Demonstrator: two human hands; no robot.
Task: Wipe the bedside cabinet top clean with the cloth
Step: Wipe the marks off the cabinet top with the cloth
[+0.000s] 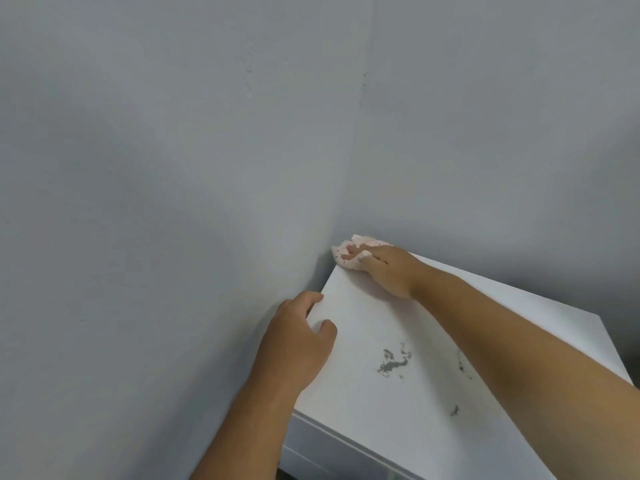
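Wiping is looking barely begun: the right hand (382, 270) is pressing the cloth (353, 252) flat at the cabinet top's (398, 427) far corner. The left hand (298, 341) is clutching its edge; grey smudges (393, 363) are remaining.

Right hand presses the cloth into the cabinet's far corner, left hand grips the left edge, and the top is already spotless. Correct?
Not spotless. The head view shows grey smudges on the cabinet top. The rest holds: the right hand presses the cloth into the far corner, and the left hand grips the left edge.
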